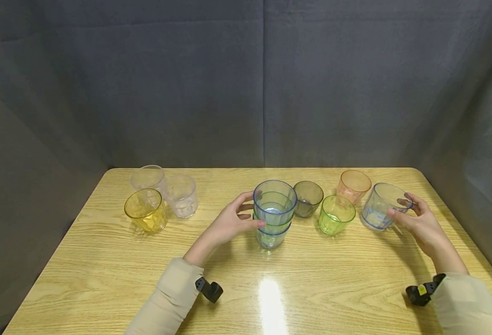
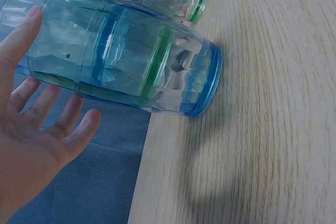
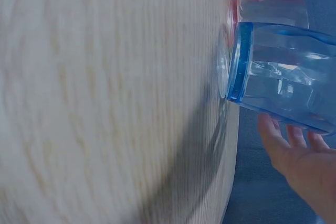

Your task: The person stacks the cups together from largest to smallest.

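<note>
Centre of the table, a stack of clear cups (image 1: 272, 209) has a blue rim on top, then a green and a blue one below. My left hand (image 1: 233, 221) holds it from the left, thumb across the front and fingers at the far side. In the left wrist view, the fingertips (image 2: 79, 124) lie along the stack's edge. At the right, my right hand (image 1: 421, 225) grips a blue-tinted cup (image 1: 375, 211) near its rim, between thumb and fingers. That cup has its base (image 3: 240, 61) close over the table in the right wrist view.
Between the hands stand a grey cup (image 1: 307, 202), a lime-green cup (image 1: 333, 221) and an orange-pink cup (image 1: 352, 188). At the left are a yellow cup (image 1: 147, 214) and two colourless cups, one nearer (image 1: 183, 200), one behind (image 1: 145, 177). A dark curtain (image 1: 187, 93) hangs behind the table (image 1: 103, 279).
</note>
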